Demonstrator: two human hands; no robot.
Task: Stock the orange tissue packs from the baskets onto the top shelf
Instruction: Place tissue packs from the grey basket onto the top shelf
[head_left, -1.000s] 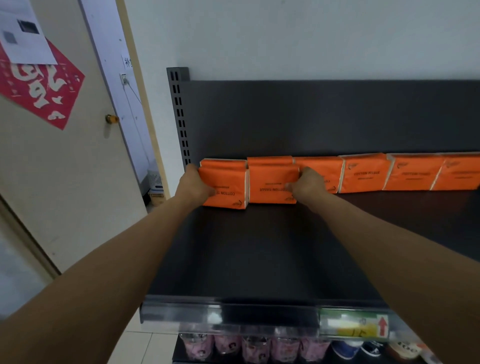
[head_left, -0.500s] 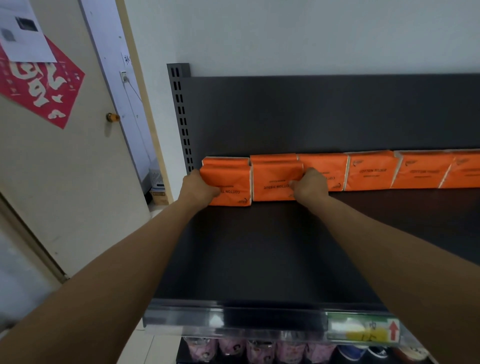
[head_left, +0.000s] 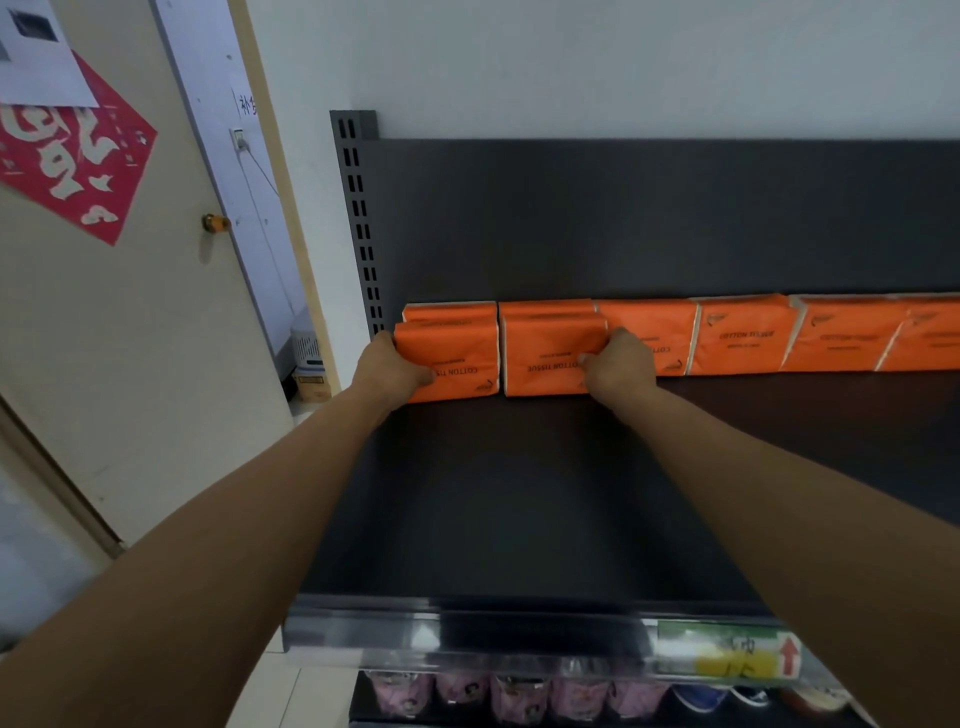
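Note:
Several orange tissue packs (head_left: 743, 335) stand in a row against the back panel of the dark top shelf (head_left: 519, 493). At the left end, two more packs stand in front of that row. My left hand (head_left: 392, 366) grips the left edge of the leftmost front pack (head_left: 457, 358). My right hand (head_left: 618, 364) grips the right edge of the second front pack (head_left: 545, 356). Both packs rest on the shelf, side by side and touching. No baskets are in view.
The shelf's slotted upright (head_left: 358, 208) stands just left of the packs. A door with a red poster (head_left: 72, 156) and a knob (head_left: 215, 222) is at the left. A price strip (head_left: 727, 654) runs along the shelf's front edge, with pink cups (head_left: 519, 696) on the shelf below.
The two front packs have been pushed slightly back toward the rear row. Both hands stay on them.

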